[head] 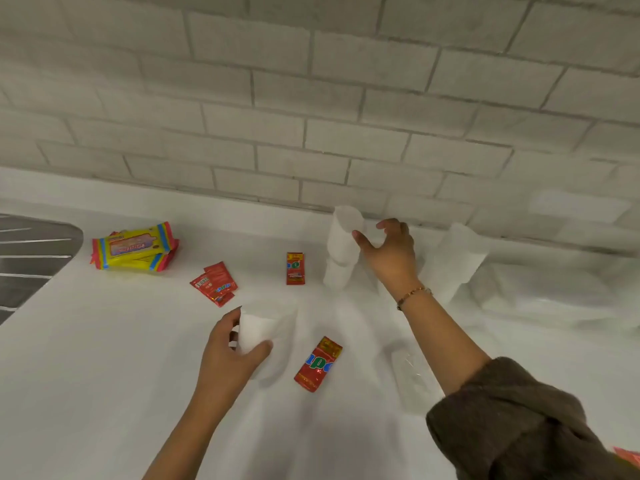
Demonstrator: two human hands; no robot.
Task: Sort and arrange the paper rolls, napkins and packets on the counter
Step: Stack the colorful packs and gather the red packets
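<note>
A white roll (258, 336) lies on the counter (104, 375) near the front. The left hand (230, 355) grips it from the left, thumb across its near side and fingers curled behind. Just right of it lies a red packet (318, 363), apart from the hand.

Farther back, two rolls stand stacked by the tiled wall (311, 98): the upper roll (344, 233) tilts on the lower roll (336, 275). The right hand (393, 252) is just right of this stack, fingers spread and bent in a loose claw. Its thumb tip touches the upper roll's side, and it grasps nothing that can be made out. A bracelet (414, 296) sits on that wrist and a brown sleeve (519, 420) is pushed up the forearm.

A third roll (453, 261), blurred, stands right of the hand against the wall. A clear wrapper (412, 379) lies under the right forearm.

Left of the stack, a second packet (295, 268) lies alone. Farther left, a few overlapping packets (214, 284) lie together. Yellow packs (135, 249) are piled near the ribbed steel drainer (27, 258) at the left edge.
</note>
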